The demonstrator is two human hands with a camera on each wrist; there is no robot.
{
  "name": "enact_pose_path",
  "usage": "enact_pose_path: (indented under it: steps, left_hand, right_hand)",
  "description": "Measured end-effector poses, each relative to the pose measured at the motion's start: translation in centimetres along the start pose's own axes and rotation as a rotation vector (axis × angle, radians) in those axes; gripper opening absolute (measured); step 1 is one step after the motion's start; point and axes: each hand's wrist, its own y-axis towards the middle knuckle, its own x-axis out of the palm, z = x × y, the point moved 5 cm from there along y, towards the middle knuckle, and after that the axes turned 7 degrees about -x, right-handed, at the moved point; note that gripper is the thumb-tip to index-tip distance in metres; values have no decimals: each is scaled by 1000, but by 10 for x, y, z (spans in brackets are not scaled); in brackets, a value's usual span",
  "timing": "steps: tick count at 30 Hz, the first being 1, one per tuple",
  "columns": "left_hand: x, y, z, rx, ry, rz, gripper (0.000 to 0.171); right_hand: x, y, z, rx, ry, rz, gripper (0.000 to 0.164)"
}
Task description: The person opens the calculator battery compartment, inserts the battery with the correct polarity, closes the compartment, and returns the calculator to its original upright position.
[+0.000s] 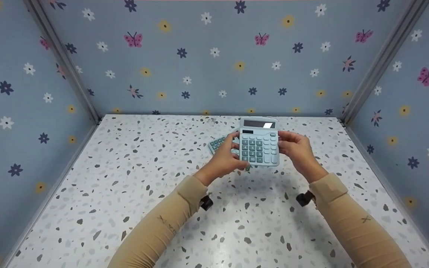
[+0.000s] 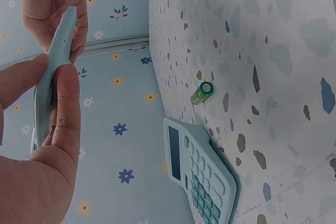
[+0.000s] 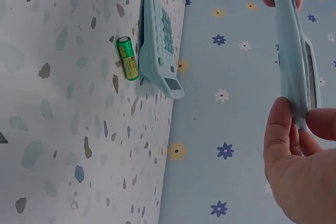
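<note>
left hand (image 1: pixel 222 157) and right hand (image 1: pixel 298 150), partly closed, pinch a raised calculator (image 1: pixel 260 146) between them.

On the pale blue rectangular plastic calculator (image 1: pixel 259 134), white digits stand on its dark teal square keys (image 1: pixel 252 153): in the left column, from top to bottom, one can read 7, 4, 1 and 0. The row of the 1 continues with 2 and 3, and the row of the 0 with 00 and a dot. On the beige cloth right sleeve (image 1: pixel 359 227) is a dark sign like the letter X; the beige cloth left sleeve (image 1: pixel 158 225) carries several crossed strokes. The green and yellow cylindrical battery (image 3: pixel 127 59) has printing too small to read.
</note>
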Motion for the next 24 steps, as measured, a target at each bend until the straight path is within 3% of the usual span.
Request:
enact_pose_path:
  steps: [10, 24]
  left_hand:
    - [10, 12, -1, 3, 66, 34, 104]
    - [28, 28, -1, 63, 32, 104, 88]
  right_hand:
    - [-15, 4, 0, 37, 3, 24, 53]
    - [-30, 16, -1, 24, -54, 43, 52]
